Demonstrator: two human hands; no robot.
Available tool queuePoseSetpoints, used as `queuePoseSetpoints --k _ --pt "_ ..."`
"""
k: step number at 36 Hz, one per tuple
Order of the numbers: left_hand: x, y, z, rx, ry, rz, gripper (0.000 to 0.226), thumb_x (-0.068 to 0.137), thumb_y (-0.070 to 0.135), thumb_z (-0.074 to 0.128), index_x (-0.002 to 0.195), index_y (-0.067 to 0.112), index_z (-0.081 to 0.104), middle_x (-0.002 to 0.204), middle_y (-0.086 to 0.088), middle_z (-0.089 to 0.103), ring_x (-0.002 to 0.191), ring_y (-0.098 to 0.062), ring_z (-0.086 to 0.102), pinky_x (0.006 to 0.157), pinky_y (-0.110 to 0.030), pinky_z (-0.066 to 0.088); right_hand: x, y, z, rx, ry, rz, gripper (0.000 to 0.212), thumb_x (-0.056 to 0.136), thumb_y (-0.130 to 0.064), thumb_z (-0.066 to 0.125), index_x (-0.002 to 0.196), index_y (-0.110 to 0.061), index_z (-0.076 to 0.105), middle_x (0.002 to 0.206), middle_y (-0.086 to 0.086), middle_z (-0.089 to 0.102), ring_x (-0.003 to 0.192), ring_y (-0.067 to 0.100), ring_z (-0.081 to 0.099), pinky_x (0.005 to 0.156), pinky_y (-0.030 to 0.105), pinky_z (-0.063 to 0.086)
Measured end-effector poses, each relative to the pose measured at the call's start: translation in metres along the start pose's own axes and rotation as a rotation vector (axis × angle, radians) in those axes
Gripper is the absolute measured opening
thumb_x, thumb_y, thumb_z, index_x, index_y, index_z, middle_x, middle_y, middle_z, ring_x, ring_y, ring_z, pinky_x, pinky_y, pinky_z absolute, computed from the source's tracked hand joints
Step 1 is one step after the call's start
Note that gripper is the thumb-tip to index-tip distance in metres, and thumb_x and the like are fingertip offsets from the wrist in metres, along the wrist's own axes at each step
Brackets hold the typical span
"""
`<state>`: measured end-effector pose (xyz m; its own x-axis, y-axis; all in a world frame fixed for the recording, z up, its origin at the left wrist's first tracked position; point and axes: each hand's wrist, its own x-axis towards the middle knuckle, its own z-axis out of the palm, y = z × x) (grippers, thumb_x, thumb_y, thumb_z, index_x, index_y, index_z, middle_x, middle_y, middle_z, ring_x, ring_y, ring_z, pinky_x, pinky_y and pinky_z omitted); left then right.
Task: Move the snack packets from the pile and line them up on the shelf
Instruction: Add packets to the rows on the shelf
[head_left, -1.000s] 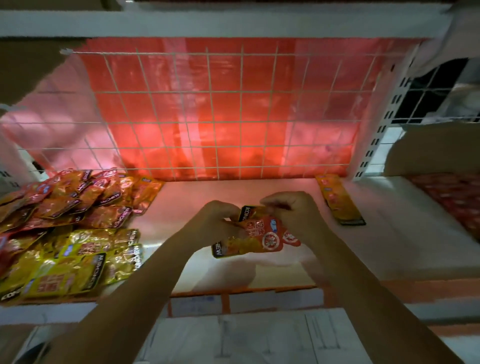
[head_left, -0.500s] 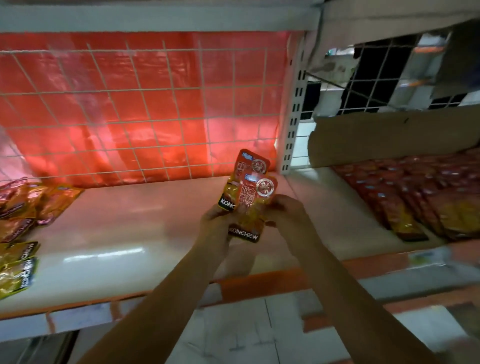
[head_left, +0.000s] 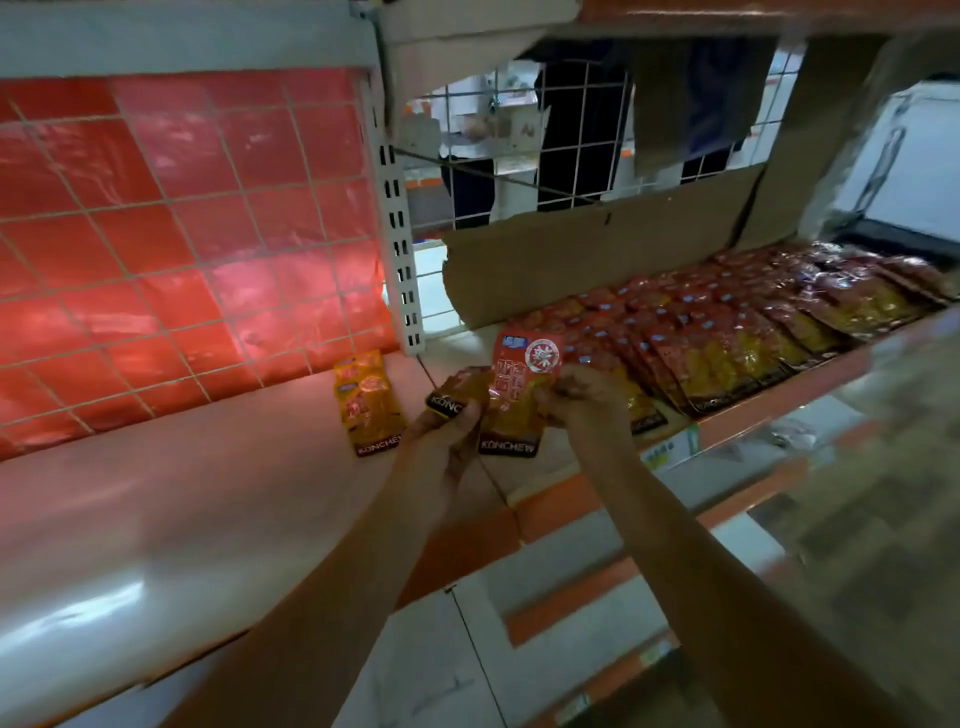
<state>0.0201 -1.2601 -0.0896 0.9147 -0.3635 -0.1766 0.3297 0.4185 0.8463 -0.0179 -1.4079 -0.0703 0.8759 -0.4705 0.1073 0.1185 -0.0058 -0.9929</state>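
Left hand (head_left: 451, 427) grips one snack packet (head_left: 453, 397) | right hand (head_left: 582, 396) pinches another packet (head_left: 519, 400), long side pointing away | placed packets (head_left: 368, 402) lie just left, nearer left hand | shelf (head_left: 182, 493) behind.

Red-and-yellow snack packets (head_left: 519, 395), black bottom bands; white wire grid (head_left: 208, 249) over red backing.
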Motion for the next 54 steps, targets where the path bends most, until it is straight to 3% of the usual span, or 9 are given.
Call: queuePoseSetpoints --k 5,10,15,22,27,33,38,45,54 --pt "0.007 -0.003 0.000 -0.053 0.007 0.008 0.017 0.087 -0.006 0.052 0.088 0.007 0.063 0.075 -0.002 0.073 0.069 -0.013 0.070 0.062 -0.026 0.058 0.023 -0.001 -0.042 -0.125 0.171 -0.037 0.031 0.082 0.014 0.055 0.069 -0.014 0.060 0.057 -0.015 0.061 0.061 0.005 0.055 0.057 0.021 0.047" --pt "0.011 -0.004 -0.001 -0.069 0.026 0.032 0.020 0.085 -0.009 0.052 0.095 0.005 0.062 0.080 0.000 0.074 0.074 -0.013 0.070 0.066 -0.028 0.057 0.046 -0.004 -0.077 -0.499 0.199 -0.090 0.034 0.088 0.005 0.053 0.119 -0.003 0.063 0.085 0.017 0.064 0.068 0.016 0.049 0.054 0.016 0.036" --pt "0.012 -0.003 0.003 -0.080 0.041 0.031 0.020 0.084 -0.010 0.052 0.095 0.004 0.062 0.083 -0.002 0.072 0.074 -0.013 0.070 0.068 -0.029 0.057 0.052 0.003 -0.093 -0.744 0.140 -0.075 0.035 0.090 0.002 0.053 0.124 -0.002 0.058 0.104 0.021 0.065 0.084 0.032 0.058 0.069 0.026 0.041" --pt "0.013 0.004 0.010 -0.075 0.026 0.068 0.023 0.086 -0.011 0.050 0.104 0.001 0.058 0.080 0.003 0.073 0.078 -0.013 0.067 0.070 -0.028 0.057 0.050 0.017 -0.094 -0.935 0.154 -0.185 0.021 0.088 0.007 0.046 0.087 0.001 0.066 0.065 0.003 0.049 0.067 0.021 0.047 0.058 0.026 0.031" --pt "0.015 0.003 0.014 -0.082 0.055 0.072 0.025 0.084 -0.013 0.052 0.105 -0.001 0.057 0.073 0.005 0.073 0.068 -0.008 0.069 0.068 -0.027 0.057 0.047 0.026 -0.093 -1.084 0.282 -0.069 0.024 0.090 -0.012 0.056 0.110 -0.005 0.067 0.124 0.017 0.051 0.117 0.037 0.038 0.097 0.041 0.036" --pt "0.014 -0.001 0.019 -0.138 0.101 0.049 0.025 0.084 -0.014 0.052 0.103 0.001 0.058 0.069 0.003 0.072 0.066 -0.010 0.068 0.074 -0.031 0.055 0.036 0.016 -0.063 -0.871 0.243 -0.238 0.032 0.082 0.008 0.052 0.108 -0.004 0.067 0.113 0.016 0.056 0.106 0.029 0.050 0.084 0.031 0.042" --pt "0.017 -0.004 0.020 -0.115 0.119 0.021 0.025 0.082 -0.013 0.055 0.103 0.000 0.060 0.074 0.001 0.072 0.072 -0.013 0.068 0.066 -0.025 0.057 0.024 0.000 -0.010 -0.414 -0.108 0.085 0.048 0.090 -0.027 0.060 0.134 -0.013 0.047 0.101 -0.002 0.060 0.090 0.014 0.060 0.071 0.021 0.046" --pt "0.016 0.002 0.014 0.189 0.051 0.012 0.025 0.078 -0.009 0.065 0.100 0.003 0.065 0.081 -0.004 0.071 0.072 -0.012 0.067 0.064 -0.020 0.056 0.040 0.005 0.023 0.013 -0.082 0.346 0.049 0.083 0.002 0.062 0.127 -0.013 0.048 0.114 0.013 0.059 0.090 0.022 0.061 0.062 0.026 0.046" --pt "0.017 0.022 -0.015 1.306 -0.031 0.349 0.009 0.086 0.019 0.066 0.089 0.010 0.068 0.089 0.002 0.065 0.089 -0.015 0.062 0.079 -0.026 0.046 0.073 0.021 0.024 -0.701 -0.121 0.041 0.037 0.092 -0.001 0.046 0.122 -0.016 0.060 0.126 0.010 0.055 0.102 0.019 0.054 0.075 0.021 0.045"
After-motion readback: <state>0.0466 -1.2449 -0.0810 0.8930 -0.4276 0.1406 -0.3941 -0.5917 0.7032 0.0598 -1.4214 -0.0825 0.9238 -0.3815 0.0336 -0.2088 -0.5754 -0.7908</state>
